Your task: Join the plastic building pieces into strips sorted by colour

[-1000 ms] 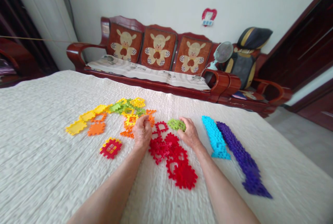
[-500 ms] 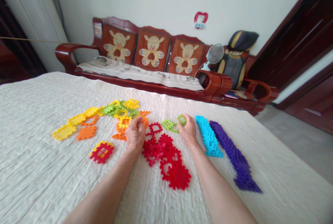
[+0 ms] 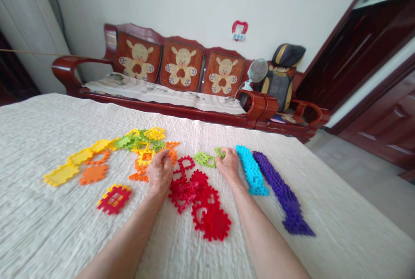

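Observation:
My right hand (image 3: 228,165) is closed with thumb and fingers on a light green toothed plastic building piece (image 3: 219,152), partly hidden by the fingers. Just left of it, other light green pieces (image 3: 203,158) lie on the cloth. My left hand (image 3: 160,168) is curled closed beside the orange pieces (image 3: 139,174); whether anything is in its fingers is hidden. Between the two hands spreads a heap of red interlocking pieces (image 3: 218,223), some solid and some with openings.
Right of my right hand lie a cyan row (image 3: 251,168) and a purple row (image 3: 280,188) of pieces. Yellow pieces (image 3: 79,156), a mixed green cluster (image 3: 129,140) and a red window piece (image 3: 114,200) lie left. A wooden sofa (image 3: 162,102) stands beyond the cloth-covered surface (image 3: 48,227).
The whole view has shifted, so things sit further left. The green piece in my right hand is lower and more covered by the fingers. My left hand stays closed near the orange pieces.

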The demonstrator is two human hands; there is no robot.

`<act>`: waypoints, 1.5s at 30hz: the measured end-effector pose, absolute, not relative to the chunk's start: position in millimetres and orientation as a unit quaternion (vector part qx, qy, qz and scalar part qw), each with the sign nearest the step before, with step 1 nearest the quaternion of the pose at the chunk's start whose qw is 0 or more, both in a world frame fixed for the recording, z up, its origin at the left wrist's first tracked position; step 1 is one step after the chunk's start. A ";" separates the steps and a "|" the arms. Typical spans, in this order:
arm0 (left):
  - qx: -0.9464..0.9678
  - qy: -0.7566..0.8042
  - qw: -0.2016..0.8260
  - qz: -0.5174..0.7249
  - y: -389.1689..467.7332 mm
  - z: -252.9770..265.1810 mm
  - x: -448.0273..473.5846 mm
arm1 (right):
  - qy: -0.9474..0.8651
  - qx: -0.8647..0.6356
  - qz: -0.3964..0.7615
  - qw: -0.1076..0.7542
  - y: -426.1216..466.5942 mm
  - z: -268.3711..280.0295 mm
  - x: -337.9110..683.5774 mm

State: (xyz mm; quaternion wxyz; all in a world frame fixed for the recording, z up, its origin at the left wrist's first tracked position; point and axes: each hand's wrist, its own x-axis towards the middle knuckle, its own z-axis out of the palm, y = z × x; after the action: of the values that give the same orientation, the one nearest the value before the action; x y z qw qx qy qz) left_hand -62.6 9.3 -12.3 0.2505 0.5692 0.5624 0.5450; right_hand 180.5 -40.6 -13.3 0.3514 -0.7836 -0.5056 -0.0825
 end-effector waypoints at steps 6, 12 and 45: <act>0.574 0.570 0.253 0.531 9.9 -11.9 -64.1 | -0.525 -0.763 -0.115 0.359 -36.2 -26.0 187.0; 0.579 0.575 0.255 0.520 9.9 -12.8 -65.4 | -0.527 -0.737 -0.149 0.396 -31.5 -35.1 193.4; 0.582 0.570 0.252 0.522 11.4 -15.4 -64.9 | -0.479 -0.818 -0.138 0.287 -26.2 -21.2 194.7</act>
State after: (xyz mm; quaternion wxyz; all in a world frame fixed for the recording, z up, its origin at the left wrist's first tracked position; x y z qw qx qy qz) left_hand -64.9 11.4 -15.4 0.2523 0.5821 0.5698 0.5222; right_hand 194.7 -26.2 -21.2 0.2874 -0.8179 -0.4790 -0.1379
